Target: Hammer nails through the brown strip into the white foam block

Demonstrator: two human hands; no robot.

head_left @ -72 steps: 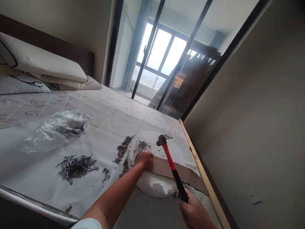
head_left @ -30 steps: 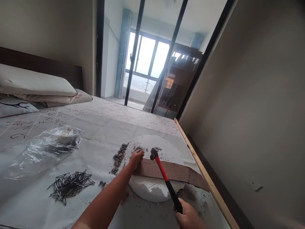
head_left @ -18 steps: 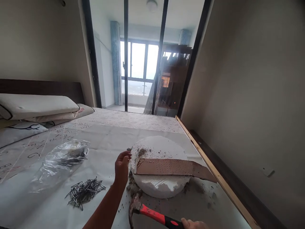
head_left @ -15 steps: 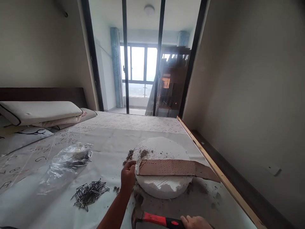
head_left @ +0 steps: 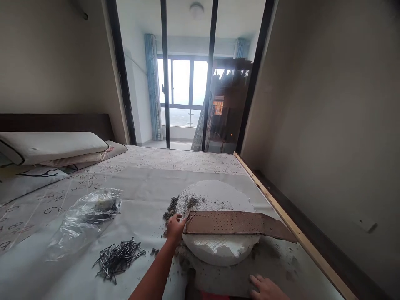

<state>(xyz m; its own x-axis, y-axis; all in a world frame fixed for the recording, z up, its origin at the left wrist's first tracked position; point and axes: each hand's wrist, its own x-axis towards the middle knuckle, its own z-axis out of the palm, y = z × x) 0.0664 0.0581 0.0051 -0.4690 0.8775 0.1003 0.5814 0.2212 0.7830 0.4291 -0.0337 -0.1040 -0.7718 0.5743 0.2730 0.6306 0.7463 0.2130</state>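
Observation:
A long brown strip (head_left: 225, 223), dotted with small holes or studs, lies across a round white slab (head_left: 215, 252) that looks like foam. At the strip's left end is my left hand (head_left: 176, 227), thumb and fingertips closed at its corner. My right hand (head_left: 267, 288) rests low on the sheet at the bottom edge, fingers apart, and seems to hold nothing. Just left of it lies a hammer (head_left: 215, 296), mostly cut off by the frame, with part of its red handle showing. A pile of loose nails (head_left: 120, 256) sits left of my left forearm.
Grey crumbs (head_left: 171, 207) lie beside and on the slab. A clear plastic bag (head_left: 90, 214) with dark contents is on the bed's pale covering (head_left: 146, 187). A wooden rail (head_left: 281, 212) borders the right side. Pillows (head_left: 53, 148) stand at the left, glass doors (head_left: 187, 75) beyond.
My right hand has let go of the hammer, which is now lower in the picture. My left hand has shifted right onto the strip's end.

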